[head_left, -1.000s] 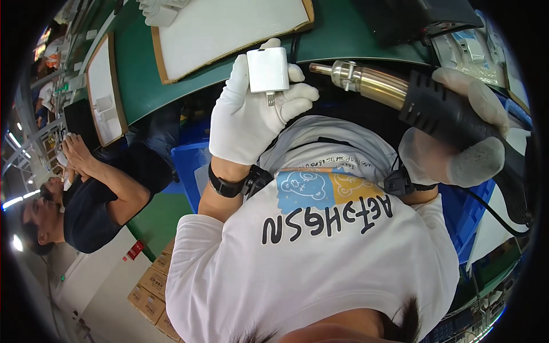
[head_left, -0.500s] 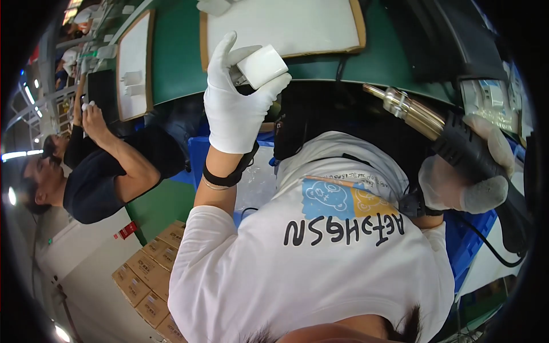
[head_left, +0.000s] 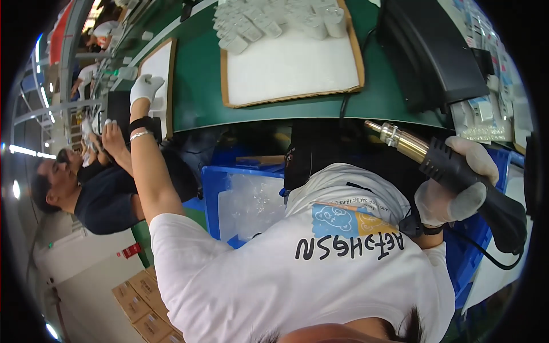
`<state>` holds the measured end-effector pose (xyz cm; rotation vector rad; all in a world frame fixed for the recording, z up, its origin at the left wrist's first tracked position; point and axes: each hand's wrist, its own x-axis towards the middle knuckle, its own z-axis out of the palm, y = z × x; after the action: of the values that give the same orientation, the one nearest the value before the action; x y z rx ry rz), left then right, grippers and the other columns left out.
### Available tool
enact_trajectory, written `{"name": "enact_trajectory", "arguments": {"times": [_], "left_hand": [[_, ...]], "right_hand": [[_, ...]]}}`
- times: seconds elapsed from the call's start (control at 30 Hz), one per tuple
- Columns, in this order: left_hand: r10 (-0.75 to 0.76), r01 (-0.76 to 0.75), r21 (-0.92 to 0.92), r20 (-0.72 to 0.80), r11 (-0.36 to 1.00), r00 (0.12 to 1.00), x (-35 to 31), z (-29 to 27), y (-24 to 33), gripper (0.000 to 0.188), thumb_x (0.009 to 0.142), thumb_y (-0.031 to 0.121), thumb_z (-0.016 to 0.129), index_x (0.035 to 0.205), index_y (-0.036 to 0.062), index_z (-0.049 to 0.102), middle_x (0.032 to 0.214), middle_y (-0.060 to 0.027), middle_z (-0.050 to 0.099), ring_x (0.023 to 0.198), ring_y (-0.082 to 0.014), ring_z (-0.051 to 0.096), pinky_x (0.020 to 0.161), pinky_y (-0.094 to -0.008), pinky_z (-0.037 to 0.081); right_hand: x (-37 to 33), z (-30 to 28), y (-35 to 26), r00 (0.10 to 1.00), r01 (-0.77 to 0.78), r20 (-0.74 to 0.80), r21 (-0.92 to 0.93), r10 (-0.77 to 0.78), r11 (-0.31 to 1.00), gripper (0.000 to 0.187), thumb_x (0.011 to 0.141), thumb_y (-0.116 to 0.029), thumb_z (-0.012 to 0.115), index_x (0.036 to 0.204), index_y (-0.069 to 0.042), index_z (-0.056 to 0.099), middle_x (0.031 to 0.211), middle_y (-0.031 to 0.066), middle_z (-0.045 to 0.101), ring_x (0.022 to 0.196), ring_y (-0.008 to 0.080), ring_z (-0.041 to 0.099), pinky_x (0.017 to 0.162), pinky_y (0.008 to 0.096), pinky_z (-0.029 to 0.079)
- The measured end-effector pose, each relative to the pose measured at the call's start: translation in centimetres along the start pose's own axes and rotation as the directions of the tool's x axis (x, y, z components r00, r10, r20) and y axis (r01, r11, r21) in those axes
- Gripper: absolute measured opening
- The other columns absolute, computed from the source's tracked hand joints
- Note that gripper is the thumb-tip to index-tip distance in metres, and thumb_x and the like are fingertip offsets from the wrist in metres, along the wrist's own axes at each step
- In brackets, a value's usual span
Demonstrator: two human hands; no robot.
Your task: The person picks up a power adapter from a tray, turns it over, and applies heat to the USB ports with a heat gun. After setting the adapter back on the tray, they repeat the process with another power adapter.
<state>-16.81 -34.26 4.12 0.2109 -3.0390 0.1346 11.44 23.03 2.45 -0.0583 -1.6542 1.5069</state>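
Reaching far out, the gloved left hand (head_left: 146,87) now lies flat and open on a white board (head_left: 158,71), the small white block gone from it.
Right hand (head_left: 457,188) stays closed around the black heat gun (head_left: 457,180), nozzle toward the green table (head_left: 200,74).

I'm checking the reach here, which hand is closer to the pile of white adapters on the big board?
Left. The left hand rests on the neighbouring board, left of the adapters. The right hand holds the heat gun off the table.
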Motion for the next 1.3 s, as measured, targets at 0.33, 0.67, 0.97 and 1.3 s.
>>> {"name": "enact_trajectory", "arguments": {"times": [0.33,0.67,0.97,1.3], "left_hand": [[0.365,-0.429,-0.309,-0.246,0.849,0.898,-4.0,-5.3,18.1,0.049,0.078,0.042,0.062,0.112,0.0065,0.057,0.103,-0.0160,0.061,0.090,-0.0309,0.060,0.078,-0.0377,0.047],[0.257,-0.306,-0.235,-0.216,0.923,0.942,-10.9,-1.9,26.6,0.049,0.074,0.048,0.063,0.103,0.0084,0.057,0.095,-0.0113,0.060,0.083,-0.0294,0.061,0.073,-0.0350,0.048],[0.075,-0.076,-0.179,-0.013,0.981,0.997,-12.3,-0.9,28.3,0.055,0.075,0.049,0.062,0.105,0.0048,0.052,0.106,-0.0145,0.059,0.086,-0.0333,0.061,0.074,-0.0383,0.048],[0.302,-0.282,-0.783,-0.127,0.554,0.945,-17.1,-0.5,26.8,0.051,0.076,0.019,0.068,0.118,0.0019,0.046,0.112,-0.0127,0.056,0.096,-0.0228,0.058,0.081,-0.0314,0.047]], "right_hand": [[0.3,-0.1,0.8,1.000,-0.015,-0.019,0.090,0.017,0.996,0.052,0.082,-0.052,0.054,0.096,-0.002,0.049,0.081,0.0193,0.061,0.069,0.0225,0.059,0.064,0.0309,0.049],[0.3,-0.9,1.4,0.999,0.044,0.004,0.103,-0.044,0.994,0.055,0.083,-0.054,0.052,0.098,-0.001,0.045,0.080,0.0179,0.060,0.070,0.0228,0.060,0.063,0.0315,0.051],[0.2,-0.5,1.3,0.999,0.024,0.029,0.134,-0.028,0.991,0.053,0.082,-0.053,0.053,0.095,-0.002,0.044,0.081,0.0184,0.060,0.071,0.0219,0.060,0.064,0.0305,0.050],[0.3,-1.7,1.6,0.999,0.041,0.016,0.112,-0.043,0.993,0.056,0.084,-0.054,0.048,0.097,0.000,0.048,0.082,0.0219,0.062,0.066,0.0217,0.060,0.063,0.0297,0.050]]}}
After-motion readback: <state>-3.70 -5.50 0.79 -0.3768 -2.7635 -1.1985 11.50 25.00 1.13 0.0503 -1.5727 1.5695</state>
